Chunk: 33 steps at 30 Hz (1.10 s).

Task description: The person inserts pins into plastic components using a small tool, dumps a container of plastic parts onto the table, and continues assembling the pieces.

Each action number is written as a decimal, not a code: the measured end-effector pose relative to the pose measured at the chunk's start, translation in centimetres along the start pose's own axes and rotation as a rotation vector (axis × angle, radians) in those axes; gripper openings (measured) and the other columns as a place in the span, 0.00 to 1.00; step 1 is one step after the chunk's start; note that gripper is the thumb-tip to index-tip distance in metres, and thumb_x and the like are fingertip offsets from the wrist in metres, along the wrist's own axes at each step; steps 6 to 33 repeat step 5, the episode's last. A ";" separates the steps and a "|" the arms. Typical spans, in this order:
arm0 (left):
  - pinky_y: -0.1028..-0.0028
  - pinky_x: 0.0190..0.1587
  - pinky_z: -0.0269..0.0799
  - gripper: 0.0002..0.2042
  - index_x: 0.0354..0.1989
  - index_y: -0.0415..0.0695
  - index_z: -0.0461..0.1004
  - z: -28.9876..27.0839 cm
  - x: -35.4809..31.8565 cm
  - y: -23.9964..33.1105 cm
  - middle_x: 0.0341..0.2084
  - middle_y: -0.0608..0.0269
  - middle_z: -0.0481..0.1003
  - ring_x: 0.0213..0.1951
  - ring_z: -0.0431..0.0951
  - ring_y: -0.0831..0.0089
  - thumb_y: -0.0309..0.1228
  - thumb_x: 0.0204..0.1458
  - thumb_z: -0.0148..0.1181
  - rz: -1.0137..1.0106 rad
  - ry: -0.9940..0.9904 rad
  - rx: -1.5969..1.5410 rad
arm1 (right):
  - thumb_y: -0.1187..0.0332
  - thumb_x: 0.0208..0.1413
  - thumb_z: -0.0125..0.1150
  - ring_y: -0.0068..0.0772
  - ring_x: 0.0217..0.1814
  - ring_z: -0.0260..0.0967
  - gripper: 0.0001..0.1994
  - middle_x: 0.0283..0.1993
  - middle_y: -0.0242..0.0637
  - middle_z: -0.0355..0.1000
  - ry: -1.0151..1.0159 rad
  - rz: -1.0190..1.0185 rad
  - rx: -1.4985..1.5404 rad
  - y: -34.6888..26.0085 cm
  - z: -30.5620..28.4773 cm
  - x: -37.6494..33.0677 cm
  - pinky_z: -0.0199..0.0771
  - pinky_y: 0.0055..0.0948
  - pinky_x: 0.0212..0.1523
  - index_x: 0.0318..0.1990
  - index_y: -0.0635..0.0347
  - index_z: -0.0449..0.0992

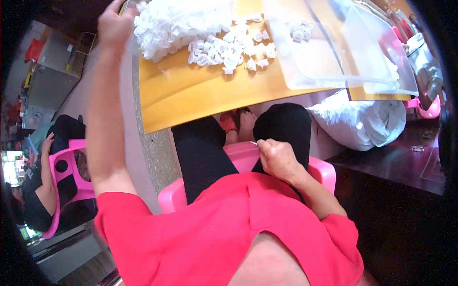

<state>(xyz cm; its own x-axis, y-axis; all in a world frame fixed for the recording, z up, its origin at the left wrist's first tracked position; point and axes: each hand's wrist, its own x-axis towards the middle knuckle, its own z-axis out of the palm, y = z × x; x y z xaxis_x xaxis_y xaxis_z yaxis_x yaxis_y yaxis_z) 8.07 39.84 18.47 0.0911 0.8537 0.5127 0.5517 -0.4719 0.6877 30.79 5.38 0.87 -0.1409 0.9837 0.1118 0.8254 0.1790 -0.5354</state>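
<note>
My left hand (pixel 116 26) reaches far forward to the table's far left corner, beside a big heap of small white translucent plastic parts (pixel 183 26). Motion smears its fingers, and the frame cuts off their tips. Over my lap, by the right thigh, my right hand (pixel 277 158) is closed in a fist. A thin tool with a pale tip (pixel 254 143) sticks out of it; the rest is hidden in the fingers. Loose white plastic parts (pixel 229 53) lie scattered on the yellow table (pixel 191 95) to the right of the heap.
A clear plastic bin (pixel 329 85) stands at the table's right, with a few white parts (pixel 299 31) in it. Below it lies a stuffed white sack (pixel 362 121). I sit on a pink chair (pixel 172 196). People sit to the left and right; a pink chair (pixel 78 167) is at left.
</note>
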 end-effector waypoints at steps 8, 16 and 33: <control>0.75 0.39 0.71 0.10 0.38 0.44 0.77 5.6 -7.9 -2.1 0.32 0.57 0.78 0.35 0.76 0.69 0.25 0.45 0.63 0.363 0.041 0.137 | 0.73 0.44 0.56 0.49 0.24 0.72 0.04 0.23 0.46 0.69 -0.009 -0.001 -0.019 0.2 -0.4 0.4 0.73 0.41 0.25 0.27 0.64 0.69; 0.75 0.39 0.71 0.10 0.38 0.44 0.77 5.6 -7.9 -2.1 0.32 0.57 0.78 0.35 0.76 0.69 0.25 0.45 0.63 0.363 0.041 0.137 | 0.73 0.44 0.56 0.49 0.24 0.72 0.04 0.23 0.46 0.69 -0.009 -0.001 -0.019 0.2 -0.4 0.4 0.73 0.41 0.25 0.27 0.64 0.69; 0.75 0.39 0.71 0.10 0.38 0.44 0.77 5.6 -7.9 -2.1 0.32 0.57 0.78 0.35 0.76 0.69 0.25 0.45 0.63 0.363 0.041 0.137 | 0.73 0.44 0.56 0.49 0.24 0.72 0.04 0.23 0.46 0.69 -0.009 -0.001 -0.019 0.2 -0.4 0.4 0.73 0.41 0.25 0.27 0.64 0.69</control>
